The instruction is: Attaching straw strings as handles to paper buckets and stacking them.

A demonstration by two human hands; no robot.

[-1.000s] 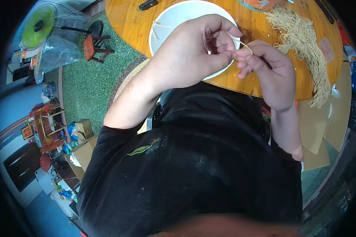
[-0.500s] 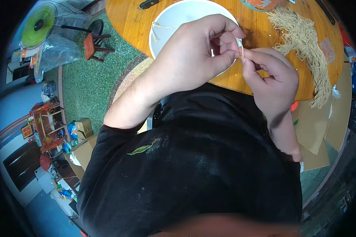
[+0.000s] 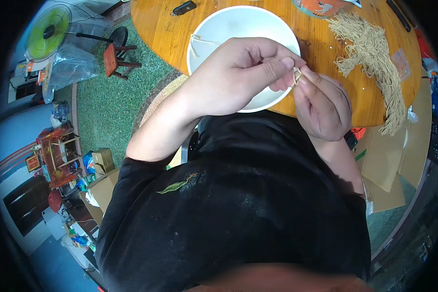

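Observation:
Above the right rim of a large white bowl, my two hands meet at the fingertips. Between them is a small loop of cream cord. My left hand pinches one side of it with thumb and forefinger. On the other side, my right hand grips it between thumb and fingertips, its other fingers curled. The fingers partly cover the cord, so its ends are hidden. Another pale cord hangs over the bowl's left rim. To the right lies a loose bundle of cream cords, trailing toward the table's edge.
The round wooden table also bears a black key fob, an orange-patterned round container and a dark stick-like object. Cardboard lies below right. A wooden stool and a green fan stand left.
Both hands have come slightly lower, and the right hand has turned with its fingers closer together. The cord between the fingertips now shows as a small loop.

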